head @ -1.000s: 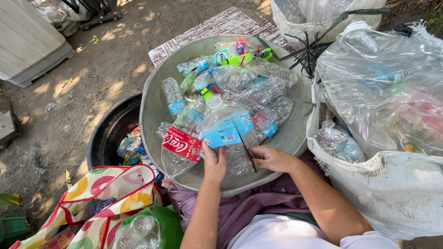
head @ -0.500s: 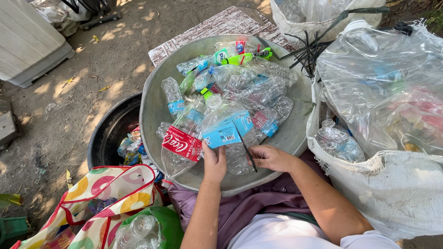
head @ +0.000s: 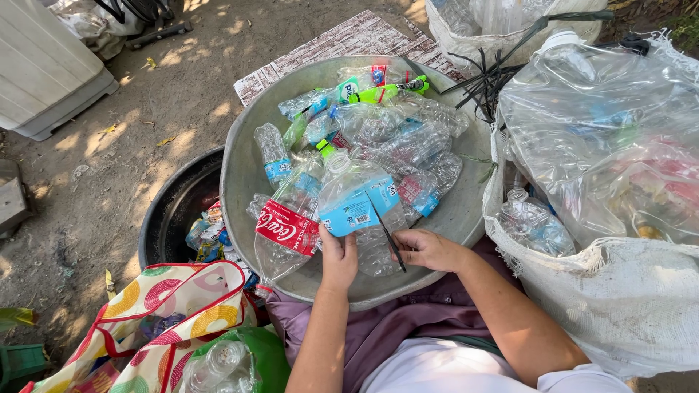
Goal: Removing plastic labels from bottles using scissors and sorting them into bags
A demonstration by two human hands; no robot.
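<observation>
Two hands work over a grey basin full of clear plastic bottles. Left hand is clamped on a bottle with a blue label, at the basin's near rim. Right hand grips a thin dark blade laid against that label. Beside it lies a red-labelled bottle. A black tub stands left, a white sack right.

Bottles fill the basin on the lap, tub left, sack right.
</observation>
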